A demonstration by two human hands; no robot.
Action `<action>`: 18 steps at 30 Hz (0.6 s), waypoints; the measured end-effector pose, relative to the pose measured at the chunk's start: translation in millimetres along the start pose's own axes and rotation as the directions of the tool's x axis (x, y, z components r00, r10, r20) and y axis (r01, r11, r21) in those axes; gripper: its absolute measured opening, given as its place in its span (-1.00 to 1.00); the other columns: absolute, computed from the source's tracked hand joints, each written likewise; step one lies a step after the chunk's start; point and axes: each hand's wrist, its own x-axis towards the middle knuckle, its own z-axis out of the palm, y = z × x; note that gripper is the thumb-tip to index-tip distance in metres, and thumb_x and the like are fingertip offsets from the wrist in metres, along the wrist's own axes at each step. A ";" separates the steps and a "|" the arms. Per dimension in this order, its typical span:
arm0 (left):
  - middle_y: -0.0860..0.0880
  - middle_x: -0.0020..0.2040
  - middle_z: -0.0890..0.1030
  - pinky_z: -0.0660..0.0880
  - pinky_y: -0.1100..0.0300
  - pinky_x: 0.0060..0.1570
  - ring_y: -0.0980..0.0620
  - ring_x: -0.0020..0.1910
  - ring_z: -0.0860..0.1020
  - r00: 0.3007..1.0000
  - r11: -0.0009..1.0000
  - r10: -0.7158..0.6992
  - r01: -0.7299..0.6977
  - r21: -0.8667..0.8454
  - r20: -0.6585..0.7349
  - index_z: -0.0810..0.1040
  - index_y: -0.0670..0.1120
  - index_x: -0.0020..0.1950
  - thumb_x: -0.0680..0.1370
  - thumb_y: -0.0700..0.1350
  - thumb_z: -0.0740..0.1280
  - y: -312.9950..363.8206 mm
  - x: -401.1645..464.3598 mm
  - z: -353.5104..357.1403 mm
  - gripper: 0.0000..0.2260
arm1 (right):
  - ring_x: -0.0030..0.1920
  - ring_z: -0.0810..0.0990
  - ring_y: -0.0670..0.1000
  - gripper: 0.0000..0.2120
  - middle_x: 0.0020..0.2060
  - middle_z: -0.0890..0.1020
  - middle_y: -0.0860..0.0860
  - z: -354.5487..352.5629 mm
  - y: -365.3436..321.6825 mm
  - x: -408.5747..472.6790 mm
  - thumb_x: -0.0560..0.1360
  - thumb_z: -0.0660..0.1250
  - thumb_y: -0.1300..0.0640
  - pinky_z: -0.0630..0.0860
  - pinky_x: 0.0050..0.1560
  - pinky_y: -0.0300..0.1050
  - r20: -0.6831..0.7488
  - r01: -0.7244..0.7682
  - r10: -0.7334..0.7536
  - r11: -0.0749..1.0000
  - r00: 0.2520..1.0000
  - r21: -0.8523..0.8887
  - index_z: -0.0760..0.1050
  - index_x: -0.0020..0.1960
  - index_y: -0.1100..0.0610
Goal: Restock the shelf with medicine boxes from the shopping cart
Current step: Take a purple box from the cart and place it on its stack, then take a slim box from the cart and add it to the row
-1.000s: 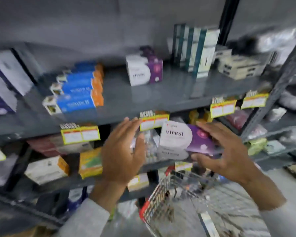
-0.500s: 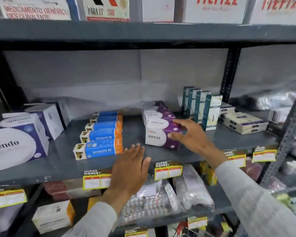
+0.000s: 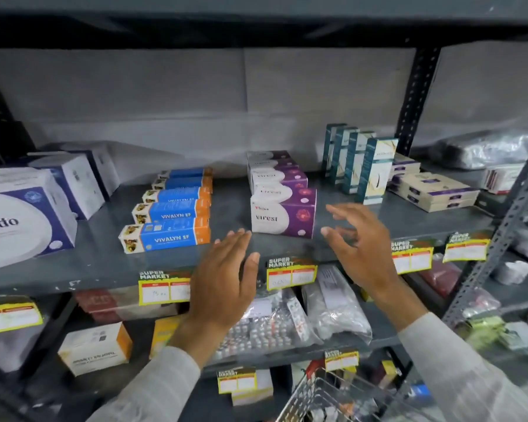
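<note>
A white and purple Virest box [image 3: 282,215] stands at the front of a row of like boxes on the grey shelf [image 3: 110,263]. My right hand [image 3: 360,245] hovers just right of that box, fingers spread, holding nothing. My left hand [image 3: 224,284] is open in front of the shelf edge, below and left of the box. The wire shopping cart [image 3: 323,400] shows at the bottom, its contents blurred.
Blue and orange Vivalyn boxes [image 3: 168,236] lie in a row to the left, large blue and white boxes [image 3: 25,214] beyond them. Upright teal boxes [image 3: 375,172] and flat cream boxes [image 3: 433,191] sit to the right. Bagged blister packs [image 3: 269,327] fill the lower shelf.
One second ago my right hand carried the Virest box up from the cart. It set the box at the front of the row, then let go and drew back to the right.
</note>
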 end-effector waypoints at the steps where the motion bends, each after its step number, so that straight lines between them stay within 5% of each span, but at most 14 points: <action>1: -0.10 0.48 0.53 0.26 0.05 0.56 -0.03 0.52 0.42 0.997 0.999 0.037 -0.038 -0.020 -0.064 0.50 -0.13 0.49 0.67 0.00 0.23 6.6 -10.4 1.4 -0.58 | 0.14 0.65 0.01 -0.70 0.14 0.64 0.03 -4.6 0.8 -16.2 0.55 0.47 0.20 0.66 0.12 -0.07 -0.068 0.061 -0.062 0.998 0.996 -0.026 0.64 0.27 0.16; 5: -0.13 0.46 0.53 0.35 -0.11 0.50 -0.14 0.51 0.44 0.966 0.974 0.209 -0.219 -0.052 -0.155 0.57 -0.20 0.41 0.57 -0.16 0.38 31.9 -66.9 31.2 -0.60 | -0.06 0.70 0.07 -0.85 -0.06 0.74 0.11 -12.9 28.7 -91.1 0.49 0.45 0.31 0.61 0.01 -0.15 -0.129 0.144 -0.158 0.983 0.979 -0.111 0.71 0.05 0.28; 8: -0.10 0.47 0.52 0.32 -0.05 0.52 -0.12 0.51 0.44 0.979 0.975 0.197 -0.191 -0.113 0.045 0.58 -0.16 0.41 0.56 -0.16 0.40 44.2 -119.3 73.0 -0.60 | -0.09 0.68 -0.03 -0.86 -0.09 0.74 0.07 -13.5 62.3 -154.1 0.50 0.44 0.32 0.58 0.01 -0.28 -0.004 0.061 -0.063 0.988 0.998 -0.144 0.72 0.03 0.29; 11: -0.06 0.45 0.56 0.31 0.04 0.53 -0.07 0.47 0.48 0.934 0.982 0.165 -0.127 -0.137 0.318 0.57 -0.10 0.41 0.59 -0.09 0.37 47.0 -183.3 122.5 -0.62 | -0.10 0.67 -0.09 -0.79 -0.08 0.72 -0.02 -12.2 111.6 -219.7 0.55 0.35 0.13 0.60 -0.02 -0.27 0.170 -0.188 0.215 0.969 0.962 -0.161 0.71 0.08 0.16; 14: -0.02 0.36 0.64 0.14 0.24 0.54 -0.03 0.38 0.56 0.839 0.990 0.121 -0.060 -0.130 0.530 0.63 -0.06 0.36 0.58 -0.06 0.39 47.2 -247.4 164.8 -0.65 | -0.12 0.72 -0.03 -0.77 -0.11 0.75 -0.05 -12.7 161.2 -284.0 0.48 0.37 0.10 0.68 -0.06 -0.02 0.323 -0.514 0.563 0.827 0.761 -0.229 0.70 0.09 0.04; 18: -0.04 0.32 0.67 0.30 0.16 0.46 -0.07 0.35 0.59 0.650 0.997 0.034 0.026 -0.067 0.759 0.63 -0.05 0.34 0.60 -0.02 0.31 45.6 -311.6 214.8 -0.67 | 0.03 0.72 0.11 -0.63 0.03 0.75 0.05 -19.9 226.0 -362.3 0.46 0.51 0.08 0.63 0.08 0.00 0.431 -0.700 0.862 0.481 0.267 -0.527 0.63 0.26 0.03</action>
